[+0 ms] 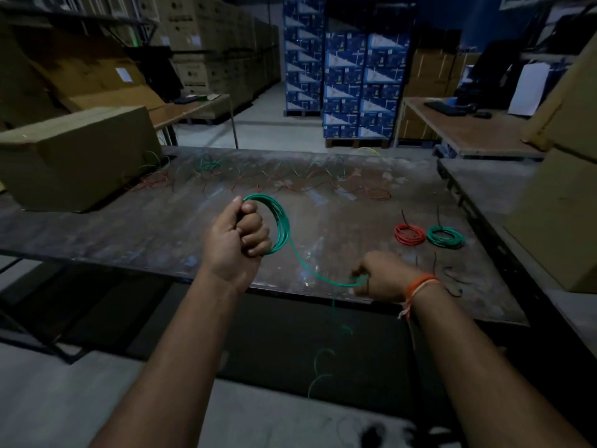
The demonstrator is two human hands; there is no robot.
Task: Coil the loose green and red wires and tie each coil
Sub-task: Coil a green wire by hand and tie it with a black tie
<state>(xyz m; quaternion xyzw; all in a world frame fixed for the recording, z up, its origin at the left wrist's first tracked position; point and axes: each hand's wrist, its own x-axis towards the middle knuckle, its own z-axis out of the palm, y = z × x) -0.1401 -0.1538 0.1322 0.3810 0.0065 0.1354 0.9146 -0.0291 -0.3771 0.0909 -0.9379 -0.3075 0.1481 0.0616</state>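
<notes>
Over the tabletop [161, 227] near edge, a green coil [281, 224] is being gripped by the left grip [237, 236], while its trailing wire [310, 270] is being pinched in the right grip [381, 276].

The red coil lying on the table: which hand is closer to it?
Right. The right hand is just below-left of the red coil; the left hand is far off to its left.
</notes>
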